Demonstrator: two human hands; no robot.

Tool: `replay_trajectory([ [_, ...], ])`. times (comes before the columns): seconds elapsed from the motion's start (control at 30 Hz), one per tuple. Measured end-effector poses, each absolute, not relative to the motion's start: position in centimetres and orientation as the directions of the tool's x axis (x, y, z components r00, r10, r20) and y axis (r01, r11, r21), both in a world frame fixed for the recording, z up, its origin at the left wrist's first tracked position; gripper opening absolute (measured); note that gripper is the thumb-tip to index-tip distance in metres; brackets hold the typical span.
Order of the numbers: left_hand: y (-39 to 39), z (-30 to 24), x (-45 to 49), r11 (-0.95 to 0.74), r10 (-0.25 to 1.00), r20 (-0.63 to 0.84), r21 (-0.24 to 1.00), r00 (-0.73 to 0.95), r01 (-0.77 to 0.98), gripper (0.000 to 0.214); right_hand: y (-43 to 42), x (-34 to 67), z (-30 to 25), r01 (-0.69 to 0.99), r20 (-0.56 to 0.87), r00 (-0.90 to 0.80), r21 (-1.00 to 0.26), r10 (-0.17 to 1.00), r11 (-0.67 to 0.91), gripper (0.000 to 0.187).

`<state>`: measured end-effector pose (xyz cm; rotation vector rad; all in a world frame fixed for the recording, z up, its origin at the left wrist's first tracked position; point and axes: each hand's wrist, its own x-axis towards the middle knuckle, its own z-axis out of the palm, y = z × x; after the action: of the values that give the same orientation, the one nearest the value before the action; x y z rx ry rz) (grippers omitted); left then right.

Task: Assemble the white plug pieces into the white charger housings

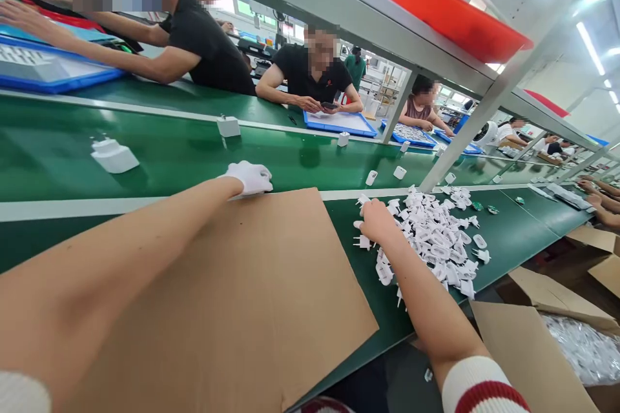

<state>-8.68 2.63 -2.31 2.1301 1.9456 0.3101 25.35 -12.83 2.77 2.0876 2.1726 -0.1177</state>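
Observation:
My left hand (249, 177), in a white glove, rests closed at the far edge of a brown cardboard sheet (242, 290) lying on the green bench; what it holds, if anything, is hidden. My bare right hand (376, 221) reaches into a heap of small white plug parts (443, 239) at the right of the sheet. Its fingers are curled into the pile, and one plug part (362, 242) lies just beside it.
A green conveyor belt (184, 155) carries white chargers (113, 156) along. Several people sit opposite at blue trays (339, 122). A red bin (448, 13) stands on the shelf above. An open cardboard box (547, 335) holds bagged parts at my lower right.

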Motion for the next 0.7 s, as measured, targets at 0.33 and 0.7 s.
replay_trajectory([
  [0.33, -0.3, 0.4, -4.3, -0.206, 0.967, 0.198, 0.236, 0.161, 0.950, 0.050, -10.3, 26.2, 0.9, 0.989, -0.115, -0.143, 0.018, 0.983, 0.146, 0.040],
  [0.7, -12.9, -2.6, -5.9, -0.536, 0.844, 0.105, 0.161, 0.525, 0.829, 0.041, -11.9, 30.1, 2.3, 0.987, -0.028, -0.093, -0.130, 0.995, 0.089, 0.051],
])
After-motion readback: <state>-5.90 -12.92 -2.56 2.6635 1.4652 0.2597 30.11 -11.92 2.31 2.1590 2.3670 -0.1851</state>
